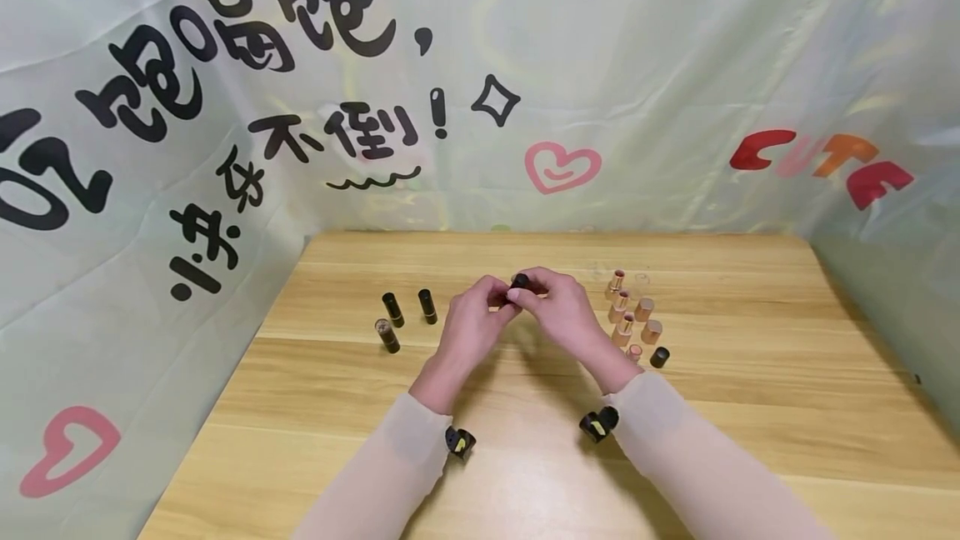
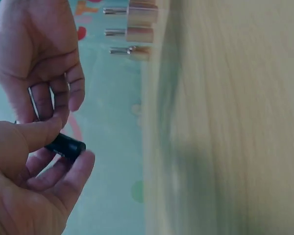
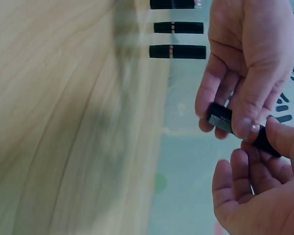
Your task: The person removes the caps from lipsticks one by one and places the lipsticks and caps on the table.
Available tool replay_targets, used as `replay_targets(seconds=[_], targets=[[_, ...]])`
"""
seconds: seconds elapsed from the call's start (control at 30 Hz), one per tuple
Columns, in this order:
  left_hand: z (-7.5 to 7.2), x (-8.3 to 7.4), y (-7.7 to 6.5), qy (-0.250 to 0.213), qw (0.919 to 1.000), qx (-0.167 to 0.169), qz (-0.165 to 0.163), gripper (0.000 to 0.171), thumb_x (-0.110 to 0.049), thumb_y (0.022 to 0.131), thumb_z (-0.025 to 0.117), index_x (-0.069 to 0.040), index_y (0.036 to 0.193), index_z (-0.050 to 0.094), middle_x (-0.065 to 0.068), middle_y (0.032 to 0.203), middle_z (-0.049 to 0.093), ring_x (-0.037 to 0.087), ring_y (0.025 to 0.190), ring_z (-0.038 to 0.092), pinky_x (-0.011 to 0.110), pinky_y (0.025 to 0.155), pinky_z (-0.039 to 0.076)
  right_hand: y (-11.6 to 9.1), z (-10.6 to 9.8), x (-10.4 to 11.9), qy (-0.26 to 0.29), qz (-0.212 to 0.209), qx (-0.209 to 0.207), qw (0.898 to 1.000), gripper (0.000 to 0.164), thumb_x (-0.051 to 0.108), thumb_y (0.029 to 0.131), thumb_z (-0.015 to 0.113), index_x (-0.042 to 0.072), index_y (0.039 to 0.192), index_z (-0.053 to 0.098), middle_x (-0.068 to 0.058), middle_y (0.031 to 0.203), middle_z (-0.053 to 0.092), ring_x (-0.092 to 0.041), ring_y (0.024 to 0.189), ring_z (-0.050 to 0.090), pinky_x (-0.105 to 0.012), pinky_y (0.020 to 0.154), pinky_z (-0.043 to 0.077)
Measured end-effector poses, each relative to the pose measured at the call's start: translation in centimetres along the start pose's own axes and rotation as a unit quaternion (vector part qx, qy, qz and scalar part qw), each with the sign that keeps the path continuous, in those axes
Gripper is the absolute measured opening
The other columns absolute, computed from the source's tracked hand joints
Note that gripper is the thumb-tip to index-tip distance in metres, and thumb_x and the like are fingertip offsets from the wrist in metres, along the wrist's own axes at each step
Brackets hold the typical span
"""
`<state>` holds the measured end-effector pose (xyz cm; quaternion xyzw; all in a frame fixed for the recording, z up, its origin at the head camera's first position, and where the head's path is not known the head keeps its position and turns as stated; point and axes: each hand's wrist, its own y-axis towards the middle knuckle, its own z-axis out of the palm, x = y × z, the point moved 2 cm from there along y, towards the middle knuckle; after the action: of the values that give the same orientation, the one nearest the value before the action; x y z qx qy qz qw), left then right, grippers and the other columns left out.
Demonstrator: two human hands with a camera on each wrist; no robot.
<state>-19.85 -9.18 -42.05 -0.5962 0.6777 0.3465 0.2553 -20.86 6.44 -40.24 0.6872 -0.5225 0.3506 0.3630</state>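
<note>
A black lipstick tube (image 1: 519,281) is held up over the table between both hands. The left hand (image 1: 477,315) pinches its labelled base (image 3: 219,117) between thumb and fingers. At the other end, the right hand (image 1: 562,311) grips the black upper part (image 3: 267,142) with thumb and fingertips. A small shiny band shows between the two parts in the right wrist view. From the left wrist view, the base (image 2: 66,146) points out past the left thumb, and the right hand's fingers (image 2: 75,88) partly hide the far end.
Black lipsticks (image 1: 427,307) stand left of the hands, one with a clear-looking top (image 1: 387,336). On the right stand several uncapped rose-gold lipsticks (image 1: 619,308), rose-gold caps (image 1: 652,332), a clear cap (image 1: 642,278) and a black cap (image 1: 660,357). Fabric walls (image 1: 660,90) enclose the wooden table (image 1: 750,440).
</note>
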Motion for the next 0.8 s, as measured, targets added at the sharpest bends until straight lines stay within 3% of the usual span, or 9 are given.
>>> replay_targets(seconds=[0.17,0.37,0.67,0.8], targets=[[-0.4,-0.7,-0.7,-0.013,0.9991,0.038,0.013,0.019,-0.027,0.098,0.079,-0.017,0.112,0.071,-0.005,0.103,0.077,0.016,0.102,0.074,0.036,0.086,0.06,-0.9,-0.9,0.0,-0.001,0.005,0.015,1.0,0.023,0.027,0.102,0.073,0.01,0.117,0.075,-0.008,0.114,0.077,-0.03,0.113,0.069,-0.048,0.093,0.057],[-1.0,-1.4,-1.2,0.006,0.9971,0.07,0.03,0.025,-0.027,0.098,0.078,-0.016,0.12,0.075,-0.005,0.1,0.075,0.011,0.093,0.07,0.031,0.081,0.059,-1.7,-1.4,0.2,0.009,0.005,0.014,1.0,0.022,0.029,0.102,0.072,0.012,0.116,0.075,-0.006,0.113,0.078,-0.029,0.113,0.07,-0.048,0.092,0.057],[-1.5,-2.2,-1.6,-0.027,0.9923,0.085,0.086,0.026,-0.019,0.101,0.073,-0.009,0.125,0.075,0.002,0.103,0.073,0.007,0.079,0.069,0.022,0.072,0.059,-2.6,-1.2,0.4,0.051,0.011,-0.041,0.998,0.021,0.031,0.105,0.067,0.012,0.106,0.074,-0.007,0.101,0.075,-0.022,0.096,0.065,-0.035,0.081,0.05],[-1.5,-2.4,-1.8,-0.045,0.9908,0.092,0.088,0.026,-0.016,0.101,0.073,-0.007,0.125,0.074,0.005,0.106,0.072,0.008,0.078,0.07,0.021,0.07,0.059,-2.8,-1.2,0.4,0.051,0.012,-0.054,0.997,0.02,0.03,0.105,0.067,0.012,0.102,0.073,-0.007,0.097,0.075,-0.021,0.091,0.062,-0.036,0.079,0.048]])
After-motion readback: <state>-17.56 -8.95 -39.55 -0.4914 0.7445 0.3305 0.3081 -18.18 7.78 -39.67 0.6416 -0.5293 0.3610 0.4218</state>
